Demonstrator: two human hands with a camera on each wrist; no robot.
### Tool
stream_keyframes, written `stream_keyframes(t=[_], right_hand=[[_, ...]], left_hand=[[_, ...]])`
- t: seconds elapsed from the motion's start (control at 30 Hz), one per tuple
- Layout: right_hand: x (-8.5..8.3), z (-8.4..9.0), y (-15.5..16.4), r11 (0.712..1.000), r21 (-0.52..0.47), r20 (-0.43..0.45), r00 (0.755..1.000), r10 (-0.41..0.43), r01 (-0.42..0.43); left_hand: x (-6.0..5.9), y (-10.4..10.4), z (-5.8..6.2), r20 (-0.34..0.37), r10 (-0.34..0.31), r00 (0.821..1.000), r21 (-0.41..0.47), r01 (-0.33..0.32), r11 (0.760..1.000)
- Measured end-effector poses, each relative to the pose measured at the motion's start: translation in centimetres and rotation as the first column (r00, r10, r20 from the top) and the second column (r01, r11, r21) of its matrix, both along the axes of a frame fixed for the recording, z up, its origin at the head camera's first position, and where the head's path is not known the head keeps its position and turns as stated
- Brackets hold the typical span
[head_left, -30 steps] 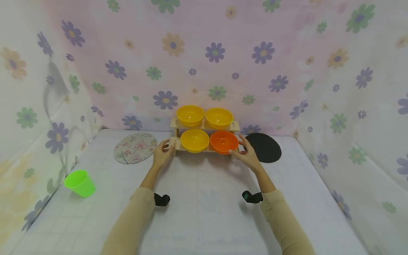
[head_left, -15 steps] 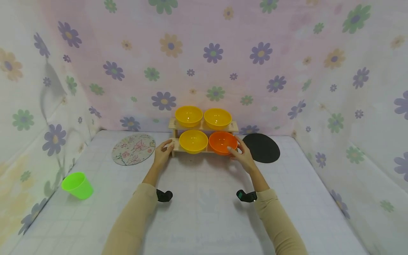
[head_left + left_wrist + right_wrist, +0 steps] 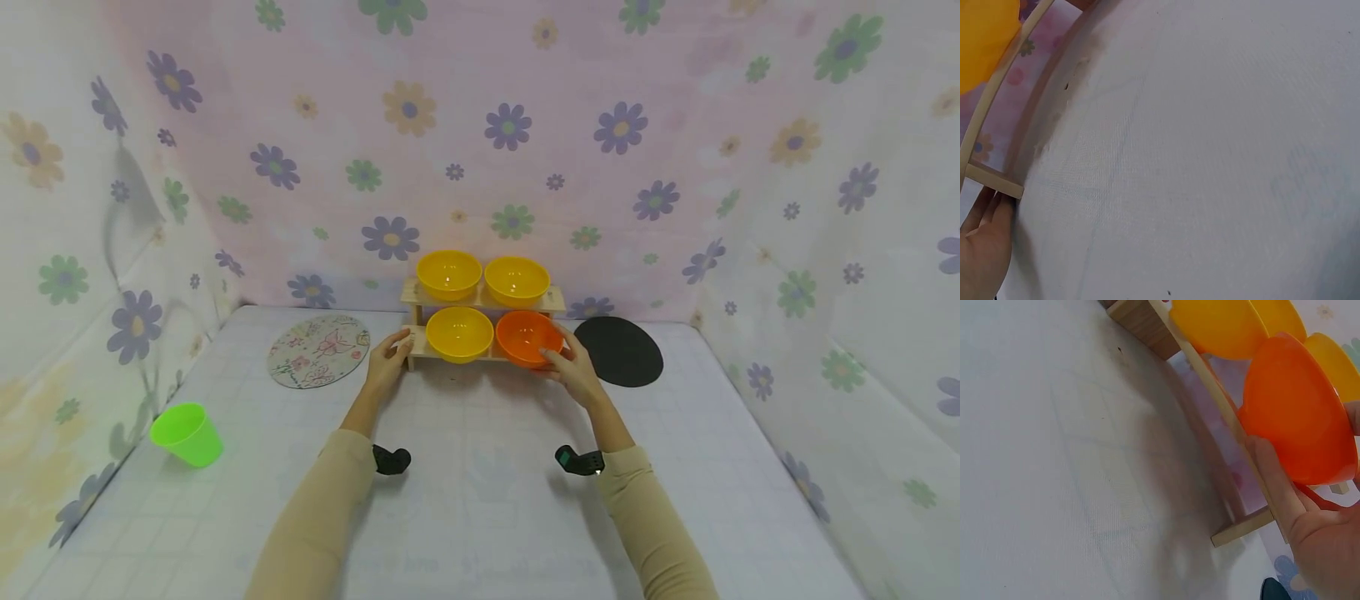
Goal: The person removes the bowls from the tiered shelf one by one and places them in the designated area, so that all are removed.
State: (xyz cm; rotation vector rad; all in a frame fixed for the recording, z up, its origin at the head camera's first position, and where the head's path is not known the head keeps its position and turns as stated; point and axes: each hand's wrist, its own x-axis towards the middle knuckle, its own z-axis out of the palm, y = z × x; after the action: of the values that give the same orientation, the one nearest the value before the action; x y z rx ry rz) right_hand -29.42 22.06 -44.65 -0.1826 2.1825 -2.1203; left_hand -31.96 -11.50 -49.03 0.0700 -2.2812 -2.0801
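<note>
A two-tier wooden rack [image 3: 417, 340] stands by the back wall, with two yellow bowls [image 3: 449, 276] on its upper tier. On the lower tier sit another yellow bowl [image 3: 460, 335] and, right of it, an orange bowl [image 3: 521, 335]. My right hand [image 3: 576, 372] grips the orange bowl, its thumb over the rim and fingers below along its outside. In the right wrist view the orange bowl [image 3: 1294, 412] overlaps the shelf edge, with a finger [image 3: 1269, 465] beside that edge. My left hand [image 3: 386, 367] holds the rack's left end, its fingers by the leg [image 3: 996, 180].
A round floral mat [image 3: 318, 351] lies left of the rack and a black round mat [image 3: 621, 352] right of it. Far left, a green cup [image 3: 187, 435] leans to one side by the side wall. Flowered cloth walls surround the white table [image 3: 480, 517] on three sides.
My right hand has moved inward to the left, and its thumb now reaches over the orange bowl's rim. My left hand stays at the rack's end, its forearm shifted slightly right.
</note>
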Motion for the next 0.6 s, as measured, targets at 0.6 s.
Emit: stream_keyframes(t=[0.6], right_hand=[[1.6,0.3,0.7,0.999,-0.031,0.025,0.999,0.030,-0.029]], left_hand=[[0.1,0.2,0.0,-0.049,0.010,0.999,-0.025,-0.011,1.000]])
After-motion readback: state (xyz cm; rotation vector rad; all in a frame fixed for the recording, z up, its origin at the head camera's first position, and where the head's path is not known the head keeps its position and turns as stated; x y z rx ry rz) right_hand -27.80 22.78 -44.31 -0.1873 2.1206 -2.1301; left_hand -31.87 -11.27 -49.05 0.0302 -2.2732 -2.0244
